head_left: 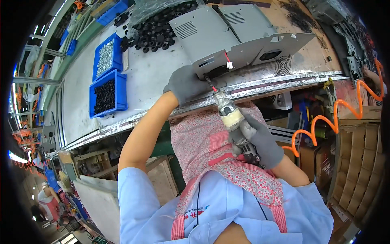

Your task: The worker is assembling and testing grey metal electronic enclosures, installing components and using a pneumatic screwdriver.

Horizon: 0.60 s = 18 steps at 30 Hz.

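Observation:
My right hand point(262, 142), in a grey glove, is wrapped round a worn electric screwdriver point(231, 117) with pale tape on its body. The screwdriver's bit points up and left to the near edge of a grey sheet-metal housing point(205, 34). Beside the bit tip, my gloved left hand point(187, 84) is closed against that edge; its fingertips are partly hidden, and what they grip is unclear. Below the housing's front flange shows a dark round part point(219, 71). A red wire with a white connector point(230, 65) hangs from the flange. A second grey housing point(248, 22) stands alongside.
Left on the bench lie a blue bin of silvery screws point(115, 61) and a blue bin of black screws point(124, 91). Black round caps point(152, 32) are heaped behind. A black wire fan guard point(283, 66) lies near the metal bench edge point(260, 87). An orange coiled hose point(336, 112) hangs right.

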Each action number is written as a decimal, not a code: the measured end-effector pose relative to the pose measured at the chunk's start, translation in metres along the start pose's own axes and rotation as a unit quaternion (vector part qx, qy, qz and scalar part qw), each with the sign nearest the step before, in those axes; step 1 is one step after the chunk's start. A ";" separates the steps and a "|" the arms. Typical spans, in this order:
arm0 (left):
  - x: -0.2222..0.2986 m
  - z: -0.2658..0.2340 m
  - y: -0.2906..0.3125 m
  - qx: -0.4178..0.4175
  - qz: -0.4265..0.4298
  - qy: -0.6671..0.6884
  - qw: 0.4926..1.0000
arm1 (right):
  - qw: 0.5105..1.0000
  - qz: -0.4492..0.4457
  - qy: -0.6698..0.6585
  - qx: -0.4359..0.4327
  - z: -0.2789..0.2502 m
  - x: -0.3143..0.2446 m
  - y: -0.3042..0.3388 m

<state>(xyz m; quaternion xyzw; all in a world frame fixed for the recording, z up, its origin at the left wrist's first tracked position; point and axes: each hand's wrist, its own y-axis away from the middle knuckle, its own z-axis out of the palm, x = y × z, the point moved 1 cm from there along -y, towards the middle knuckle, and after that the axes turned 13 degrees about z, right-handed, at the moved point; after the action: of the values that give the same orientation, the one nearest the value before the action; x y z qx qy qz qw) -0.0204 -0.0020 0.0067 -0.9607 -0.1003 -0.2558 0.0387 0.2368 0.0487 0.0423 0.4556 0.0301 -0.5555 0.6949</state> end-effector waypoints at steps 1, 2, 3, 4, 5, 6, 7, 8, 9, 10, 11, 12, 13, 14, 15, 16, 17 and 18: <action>0.005 -0.002 0.001 0.011 0.000 0.004 1.000 | 1.000 0.009 -0.016 -0.022 0.000 0.000 0.001; 0.006 -0.003 0.001 0.006 -0.003 -0.002 1.000 | 0.998 0.018 -0.033 -0.044 0.000 0.000 0.001; 0.006 -0.003 0.001 0.001 -0.007 -0.008 1.000 | 0.999 0.018 -0.017 -0.028 0.000 0.002 0.001; 0.007 -0.004 -0.001 -0.004 -0.008 -0.016 1.000 | 1.000 0.016 -0.001 -0.011 0.000 0.003 0.000; 0.008 -0.004 -0.001 -0.009 -0.012 -0.023 1.000 | 1.000 0.015 0.015 0.005 0.001 0.004 -0.001; 0.010 -0.005 -0.002 -0.013 -0.016 -0.031 0.999 | 1.000 0.005 0.015 0.002 0.001 0.003 -0.002; 0.011 -0.005 -0.002 -0.018 -0.021 -0.039 0.999 | 1.000 -0.005 0.015 -0.001 0.003 0.003 -0.003; 0.012 -0.006 -0.001 -0.008 -0.025 -0.027 0.999 | 1.000 -0.015 0.016 -0.005 0.003 0.002 -0.004; 0.012 -0.006 0.002 0.002 -0.030 -0.015 0.999 | 1.000 -0.015 0.013 -0.002 0.003 0.004 -0.005; 0.012 -0.006 0.004 0.014 -0.035 -0.004 0.999 | 1.000 -0.016 0.011 0.001 0.002 0.004 -0.006; 0.011 -0.005 0.006 0.022 -0.044 0.014 0.999 | 1.000 -0.017 0.009 0.004 0.002 0.003 -0.007; 0.008 -0.004 0.010 0.031 -0.053 0.031 0.998 | 0.998 -0.023 0.050 0.020 0.000 0.002 -0.005; 0.005 -0.002 0.014 0.038 -0.063 0.048 0.996 | 0.995 -0.029 0.088 0.036 -0.003 0.001 -0.003; -0.001 -0.003 0.020 0.045 -0.077 0.149 0.985 | 0.990 -0.035 0.126 0.051 -0.007 0.001 0.000; -0.008 -0.007 0.027 0.052 -0.090 0.249 0.963 | 0.973 -0.070 0.206 0.072 -0.010 0.001 0.002; -0.014 -0.009 0.034 0.059 -0.104 0.347 0.930 | 0.949 -0.104 0.283 0.092 -0.014 0.002 0.005; -0.018 -0.010 0.041 0.125 -0.158 0.489 0.849 | 0.917 -0.136 0.359 0.111 -0.016 0.003 0.006; -0.020 -0.010 0.048 0.187 -0.206 0.615 0.738 | 0.952 -0.099 0.272 0.098 -0.015 0.007 0.004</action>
<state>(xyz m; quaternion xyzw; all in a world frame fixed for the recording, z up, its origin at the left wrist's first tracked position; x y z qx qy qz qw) -0.0327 -0.0532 0.0044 -0.5238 -0.2964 -0.7684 0.2176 0.2498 0.0537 0.0325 0.6502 0.2087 -0.4768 0.5535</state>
